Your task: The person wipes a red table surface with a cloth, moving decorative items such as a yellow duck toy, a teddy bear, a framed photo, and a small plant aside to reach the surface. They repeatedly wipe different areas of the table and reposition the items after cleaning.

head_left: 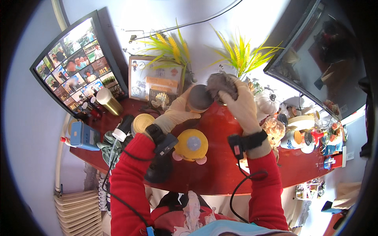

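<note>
My gloved left hand (176, 115) is wrapped round a round container with a dark grey top (201, 97), held above the red table (222, 157). In my gloved right hand (242, 106) is a bunched grey-brown cloth (221, 85), its edge against the container's right side. Most of the container's body is hidden by the left hand. Below the hands, close to my left wrist, lies a round yellow object (191, 144) with a pale disc in its middle and two small pink knobs. A dark rounded object (158, 169) sits partly under my left forearm.
A collage of photos (76, 67) and a framed board (138, 80) stand at the left, near a gold-coloured flask (109, 101) and a blue box (84, 135). Yellow-green plants (241, 55) stand behind. Crowding the right are a white pumpkin ornament (267, 103), a plush toy (273, 129) and a dark screen (319, 59).
</note>
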### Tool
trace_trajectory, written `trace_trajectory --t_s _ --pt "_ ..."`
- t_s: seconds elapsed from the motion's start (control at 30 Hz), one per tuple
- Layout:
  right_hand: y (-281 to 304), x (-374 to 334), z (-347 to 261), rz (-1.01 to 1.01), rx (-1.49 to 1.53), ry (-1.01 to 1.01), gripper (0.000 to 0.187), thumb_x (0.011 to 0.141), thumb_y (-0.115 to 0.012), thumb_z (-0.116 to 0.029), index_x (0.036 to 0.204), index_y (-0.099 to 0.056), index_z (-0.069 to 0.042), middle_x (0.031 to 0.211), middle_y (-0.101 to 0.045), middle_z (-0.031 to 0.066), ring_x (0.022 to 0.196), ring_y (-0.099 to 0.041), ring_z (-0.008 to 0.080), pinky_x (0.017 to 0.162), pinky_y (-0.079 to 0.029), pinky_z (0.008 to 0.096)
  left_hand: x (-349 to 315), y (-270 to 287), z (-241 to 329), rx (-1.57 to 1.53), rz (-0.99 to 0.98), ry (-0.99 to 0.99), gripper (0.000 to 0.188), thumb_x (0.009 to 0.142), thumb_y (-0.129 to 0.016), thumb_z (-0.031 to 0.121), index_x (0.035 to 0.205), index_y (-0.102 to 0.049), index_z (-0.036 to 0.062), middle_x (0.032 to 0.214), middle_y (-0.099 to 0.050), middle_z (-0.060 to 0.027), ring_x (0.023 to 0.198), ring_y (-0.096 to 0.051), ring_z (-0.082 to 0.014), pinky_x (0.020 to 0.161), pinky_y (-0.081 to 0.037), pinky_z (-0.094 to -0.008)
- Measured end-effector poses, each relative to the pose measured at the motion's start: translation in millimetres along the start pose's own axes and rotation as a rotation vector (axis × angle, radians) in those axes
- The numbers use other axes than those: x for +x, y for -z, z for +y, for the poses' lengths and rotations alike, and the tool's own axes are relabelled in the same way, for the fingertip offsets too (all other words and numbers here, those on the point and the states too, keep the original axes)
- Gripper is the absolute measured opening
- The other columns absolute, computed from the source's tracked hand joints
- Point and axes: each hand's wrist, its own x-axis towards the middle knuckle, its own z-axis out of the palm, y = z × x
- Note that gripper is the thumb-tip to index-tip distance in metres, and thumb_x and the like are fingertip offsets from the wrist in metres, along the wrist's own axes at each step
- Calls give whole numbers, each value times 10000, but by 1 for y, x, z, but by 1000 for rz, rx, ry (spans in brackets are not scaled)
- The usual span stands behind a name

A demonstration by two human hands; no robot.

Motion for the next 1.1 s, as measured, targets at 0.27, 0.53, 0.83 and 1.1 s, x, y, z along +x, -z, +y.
trace_trajectory --t_s 0.27,0.53,0.83,1.1 --pt "-43 22 -23 -161 -118 43 454 744 -716 -211 1175 -673 -73 1112 -651 249 990 -626 414 873 -515 454 -5 -1 9 108 18 72 763 729 -857 66 1398 -489 76 1342 -583 -80 1244 -540 -203 1021 -469 -364" --pt "-63 21 45 -163 680 -424 531 899 -612 -397 1190 -655 45 1107 -705 198 1007 -668 276 902 -494 369 -8 -3 21 -46 39 -8 947 687 -861 4 1483 -351 54 1372 -551 -78 1264 -510 -186 1083 -416 -329" --pt "-82 -67 97 -155 656 -578 539 910 -648 -385 1262 -601 20 1178 -657 181 1089 -619 274 916 -485 396 -8 2 11 41 30 48 944 704 -861 -27 1490 -351 91 1400 -522 -41 1289 -468 -161 1111 -383 -333" --pt "-35 -15 -17 -12 -214 313 445 722 -734 -216 1154 -686 -124 1086 -621 167 999 -602 398 868 -514 449 -7 -10 27 480 42 4 949 707 -886 51 1489 -349 89 1395 -531 -49 1290 -485 -193 1103 -395 -337"
